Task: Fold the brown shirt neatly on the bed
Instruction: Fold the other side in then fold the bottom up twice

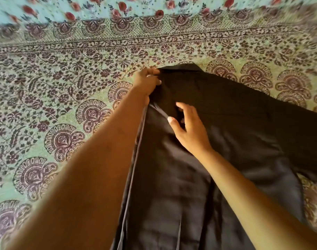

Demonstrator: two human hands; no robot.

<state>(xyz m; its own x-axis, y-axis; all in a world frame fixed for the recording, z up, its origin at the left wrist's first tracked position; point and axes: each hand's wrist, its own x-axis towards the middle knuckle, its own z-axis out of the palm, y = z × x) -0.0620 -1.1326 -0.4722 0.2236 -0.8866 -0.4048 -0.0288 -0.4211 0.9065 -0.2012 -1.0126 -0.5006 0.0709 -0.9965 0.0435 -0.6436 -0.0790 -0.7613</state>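
The dark brown shirt (226, 141) lies spread on the bed, collar pointing away from me, one sleeve stretched out to the right. Its left side is folded in, making a long straight edge. My left hand (147, 82) pinches the shirt's upper left corner near the collar. My right hand (188, 129) hovers over the chest area with fingers spread and curled; I cannot tell whether it touches the cloth.
The bed is covered by a green bedsheet (54, 109) with dark floral and paisley print. A lighter band with red flowers (118, 8) runs along the far side. Bare sheet extends to the left of the shirt.
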